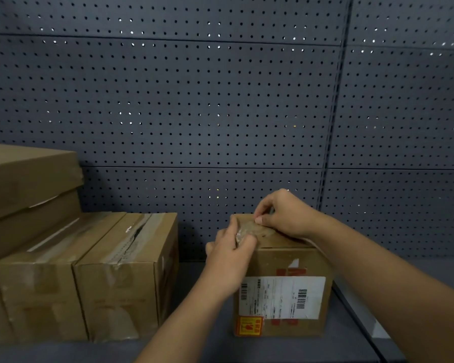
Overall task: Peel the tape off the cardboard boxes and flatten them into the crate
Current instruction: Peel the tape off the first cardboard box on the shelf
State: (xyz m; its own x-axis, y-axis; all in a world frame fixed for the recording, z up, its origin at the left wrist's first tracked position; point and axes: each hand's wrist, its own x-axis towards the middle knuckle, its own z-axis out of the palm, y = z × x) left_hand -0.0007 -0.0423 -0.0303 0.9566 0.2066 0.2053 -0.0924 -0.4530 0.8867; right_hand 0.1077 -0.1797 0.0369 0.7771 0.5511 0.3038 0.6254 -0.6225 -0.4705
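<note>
Hands [257, 231] peeling tape [247, 229], labelled box [283, 292]

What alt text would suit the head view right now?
Both hands work tape off the top of a labelled cardboard box: the left hand grips a crumpled strip, the right hand pinches the tape. More taped boxes stand left, before a pegboard wall.
</note>
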